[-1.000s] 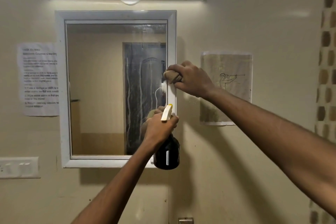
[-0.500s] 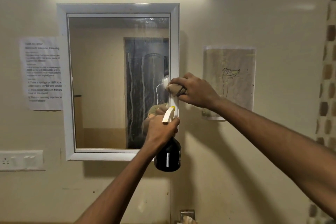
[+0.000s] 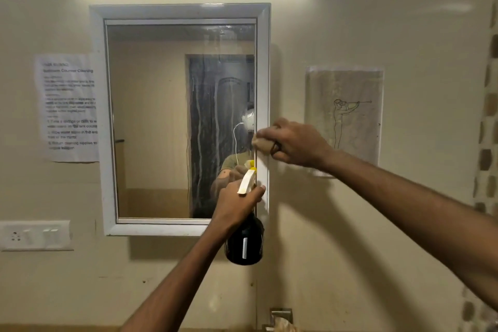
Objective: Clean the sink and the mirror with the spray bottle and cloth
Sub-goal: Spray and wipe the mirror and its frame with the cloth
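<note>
Cream wall held a mirror (image 3: 180,121), glass streaked with drips. Right hand (image 3: 293,143) pinched a cloth (image 3: 262,143) against its right frame edge; left hand (image 3: 237,203) gripped the bottle (image 3: 244,242) below. Mirror-wiping step. Next probably calls for sweeping leftward over the streaks. Sink out of view.

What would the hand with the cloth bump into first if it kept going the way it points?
The right hand points left, pressing the cloth on the mirror's white frame. Going on, it would probably slide onto the streaky glass. Nothing else seems to be in its way, though depth is hard to judge.
</note>
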